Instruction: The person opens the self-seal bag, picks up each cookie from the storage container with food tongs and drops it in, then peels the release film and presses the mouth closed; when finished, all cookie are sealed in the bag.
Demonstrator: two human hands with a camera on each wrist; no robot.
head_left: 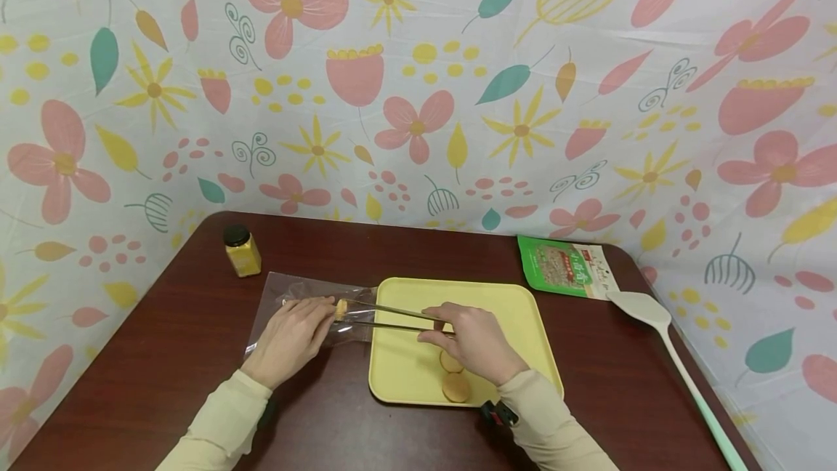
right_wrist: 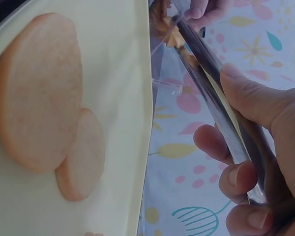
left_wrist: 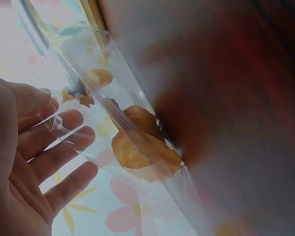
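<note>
My left hand (head_left: 293, 339) pinches the clear plastic bag (head_left: 276, 295) at its edge, to the left of the tray. In the left wrist view, piped-looking cookies (left_wrist: 140, 155) lie inside the bag near its lower end. My right hand (head_left: 482, 344) grips metal tongs (head_left: 402, 312) that reach leftward over the tray into the bag's mouth. Between the tongs' tips sits a small golden cookie (head_left: 341, 310). Two round cookies (head_left: 455, 387) lie on the yellow tray (head_left: 395, 376), one overlapping the other in the right wrist view, partly beneath my right forearm.
A yellow jar with a black lid (head_left: 243, 251) stands at the back left. At the back right lies a green food packet (head_left: 559, 265). A white-headed spatula with a mint handle (head_left: 644, 309) lies along the right table edge. A flowered cloth hangs behind the table.
</note>
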